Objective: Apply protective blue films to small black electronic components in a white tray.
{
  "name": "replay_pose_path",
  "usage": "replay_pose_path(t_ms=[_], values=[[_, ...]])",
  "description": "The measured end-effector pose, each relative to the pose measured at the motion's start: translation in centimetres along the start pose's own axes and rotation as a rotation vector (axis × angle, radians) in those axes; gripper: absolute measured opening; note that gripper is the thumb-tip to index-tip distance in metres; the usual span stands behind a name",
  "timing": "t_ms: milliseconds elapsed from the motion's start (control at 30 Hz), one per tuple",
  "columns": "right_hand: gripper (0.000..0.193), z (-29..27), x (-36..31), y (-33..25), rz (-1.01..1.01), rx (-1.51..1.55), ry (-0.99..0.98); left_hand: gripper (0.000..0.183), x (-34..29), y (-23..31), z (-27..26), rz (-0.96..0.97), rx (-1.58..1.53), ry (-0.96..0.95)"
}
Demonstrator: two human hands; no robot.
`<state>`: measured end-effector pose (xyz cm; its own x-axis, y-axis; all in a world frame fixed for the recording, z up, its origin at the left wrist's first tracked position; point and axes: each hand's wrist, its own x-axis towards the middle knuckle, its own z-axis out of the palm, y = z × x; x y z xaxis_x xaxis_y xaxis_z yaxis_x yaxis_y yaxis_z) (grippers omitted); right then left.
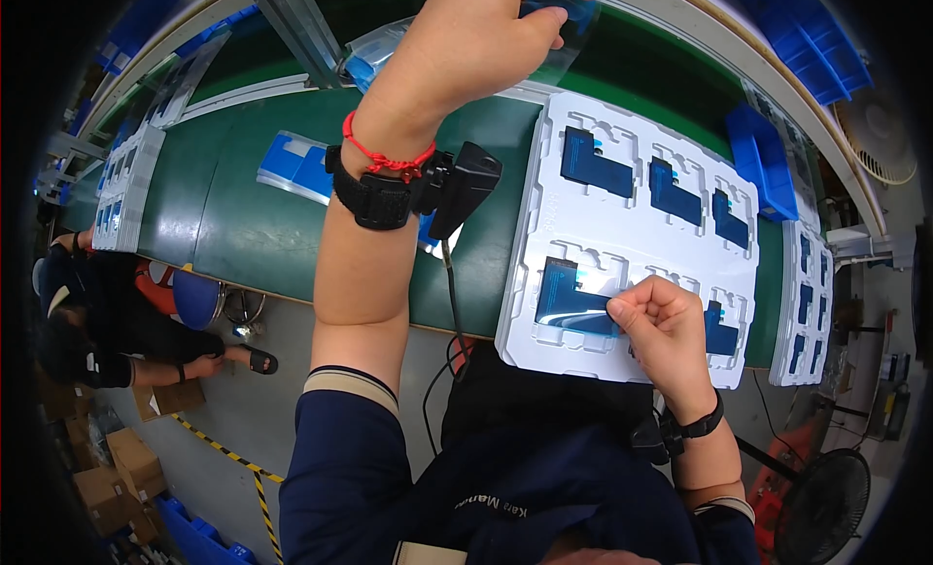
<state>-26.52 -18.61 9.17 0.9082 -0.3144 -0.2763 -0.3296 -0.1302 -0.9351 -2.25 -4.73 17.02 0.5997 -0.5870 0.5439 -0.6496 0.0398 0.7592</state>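
My left hand (501,40) reaches to the far side of the bench, partly cut off by the upper edge. Its thumb and forefinger are apart, close to clear plastic sheets with blue parts (575,13). Nothing shows in its grasp. At the near row of a white moulded tray (603,230), my right hand (665,330) pinches the right end of an L-shaped dark blue flat piece (569,298), which looks like a battery pack. Whether the fingertips hold the piece itself or a glossy film over it is unclear. Several similar pieces (673,191) lie in the tray's pockets.
Blue-and-clear film sheets (294,164) lie on the green bench (243,220). Beyond the tray stands a blue bin (761,162); another filled tray (805,303) is at right. A cable (450,293) hangs from my left wrist device. Another person (117,312) sits at left; a black fan (826,507) stands lower right.
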Motion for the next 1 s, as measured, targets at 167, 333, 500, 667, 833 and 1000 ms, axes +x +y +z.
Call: replay_pose_path(t_ms=[167, 333, 500, 667, 833, 1000], values=[[0.006, 0.1, 0.0, -0.2, 0.005, 0.02, -0.005, 0.026, 0.0, -0.1, 0.1, 0.003, -0.012, 0.0], [0.006, 0.1, 0.0, 0.1, -0.017, 0.008, 0.008, 0.026, 0.0, -0.1, 0.1, 0.005, -0.026, 0.002], [0.007, 0.6, 0.0, 0.0, -0.032, -0.042, 0.037, 0.025, -0.2, 0.0, 0.1, -0.022, -0.066, -0.004], [0.007, 0.9, -0.1, 0.4, -0.069, -0.058, 0.074, 0.025, -0.1, 0.0, 0.1, -0.054, -0.057, -0.007], [0.008, 1.5, -0.4, 0.3, -0.16, -0.224, 0.16, 0.025, 0.0, 0.5, 0.3, -0.118, -0.046, -0.008], [0.013, 2.3, -1.1, 0.2, -0.393, -0.588, 0.22, 0.025, -0.2, 0.4, 0.3, -0.034, -0.042, -0.017]])
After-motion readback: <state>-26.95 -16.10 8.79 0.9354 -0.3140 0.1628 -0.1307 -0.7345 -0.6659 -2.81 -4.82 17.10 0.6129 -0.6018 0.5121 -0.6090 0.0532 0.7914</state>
